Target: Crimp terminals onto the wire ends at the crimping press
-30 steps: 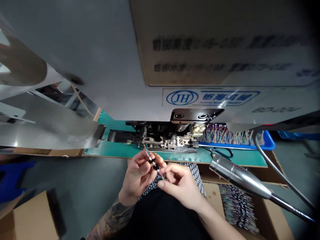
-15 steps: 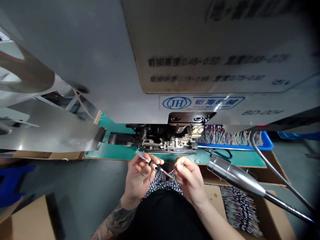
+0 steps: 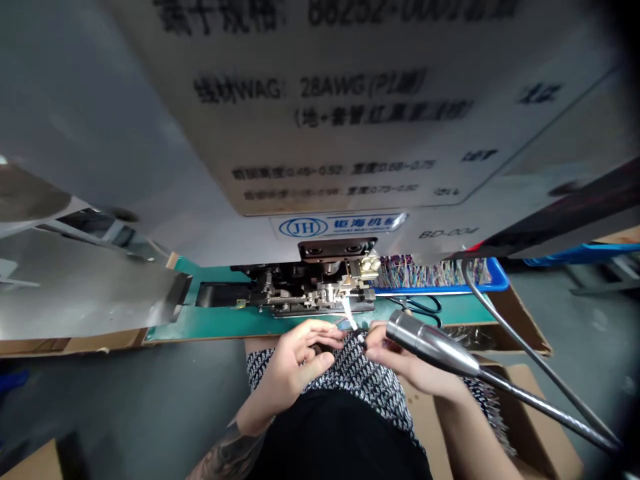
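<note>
Below the front of the crimping machine's metal die area [image 3: 327, 293], my right hand [image 3: 400, 353] pinches a short wire cable [image 3: 360, 337] with a black sleeve. Its pale end points up at the machine, bright under the lamp; its finer wires are blurred. To its left is my left hand [image 3: 303, 367], fingers stretched to the right and thumb apart, holding nothing I can see. Its fingertips come close to the cable, but I cannot tell whether they touch it.
A shiny lamp [image 3: 435, 343] on a flexible neck partly covers my right hand. Black-handled scissors [image 3: 423, 305] lie on the green bench [image 3: 220, 323]. Behind stands a blue tray [image 3: 497, 275] of wires. An open cardboard box [image 3: 530, 413] is at the lower right.
My left hand has let go of the cable, and its fingers have straightened. The cable is now in my right hand, its end turned up at the machine. The head view has shifted.
</note>
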A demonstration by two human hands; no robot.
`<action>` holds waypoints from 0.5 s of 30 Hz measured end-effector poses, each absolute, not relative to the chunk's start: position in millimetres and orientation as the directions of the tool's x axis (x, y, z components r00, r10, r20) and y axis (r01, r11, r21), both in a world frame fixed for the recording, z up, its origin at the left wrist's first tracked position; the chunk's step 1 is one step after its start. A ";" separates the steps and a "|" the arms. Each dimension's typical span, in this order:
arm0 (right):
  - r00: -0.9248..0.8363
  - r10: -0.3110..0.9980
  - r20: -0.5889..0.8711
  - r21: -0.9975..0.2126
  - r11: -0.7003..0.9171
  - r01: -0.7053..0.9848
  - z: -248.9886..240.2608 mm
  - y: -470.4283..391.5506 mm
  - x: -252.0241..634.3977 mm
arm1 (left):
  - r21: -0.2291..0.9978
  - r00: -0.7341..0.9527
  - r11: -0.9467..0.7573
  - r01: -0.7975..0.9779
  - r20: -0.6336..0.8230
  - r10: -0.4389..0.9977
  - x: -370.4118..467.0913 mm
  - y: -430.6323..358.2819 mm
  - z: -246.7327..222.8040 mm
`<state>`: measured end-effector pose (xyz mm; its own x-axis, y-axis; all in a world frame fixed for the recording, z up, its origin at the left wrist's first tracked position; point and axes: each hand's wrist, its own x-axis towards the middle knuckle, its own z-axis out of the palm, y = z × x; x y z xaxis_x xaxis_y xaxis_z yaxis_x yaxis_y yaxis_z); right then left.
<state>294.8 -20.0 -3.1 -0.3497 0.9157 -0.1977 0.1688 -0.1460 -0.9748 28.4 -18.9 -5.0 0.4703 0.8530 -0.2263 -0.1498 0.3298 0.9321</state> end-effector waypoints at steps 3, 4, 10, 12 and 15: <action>-0.282 0.943 -0.176 -0.963 -0.106 0.246 3.1 -0.6 348.9 | 0.945 0.515 0.319 0.067 -0.307 0.800 21.3 -19.0 -9.8; -0.204 0.960 -0.189 -0.952 -0.128 0.277 3.7 7.7 364.1 | 0.941 0.513 0.317 0.119 -0.332 0.792 20.0 -19.9 -12.8; 0.094 0.994 -0.051 -0.850 -0.093 0.519 -2.5 70.1 395.5 | 0.904 0.532 0.241 0.354 -0.406 0.743 18.6 -26.1 -17.7; 0.106 0.993 0.056 -0.836 -0.011 0.549 -7.0 88.8 387.2 | 0.889 0.540 0.188 0.417 -0.409 0.736 13.4 -25.7 -12.5; 0.138 0.971 0.197 -0.794 0.075 0.604 -14.0 107.3 372.4 | 0.868 0.529 0.127 0.481 -0.402 0.747 -7.3 -22.9 -8.4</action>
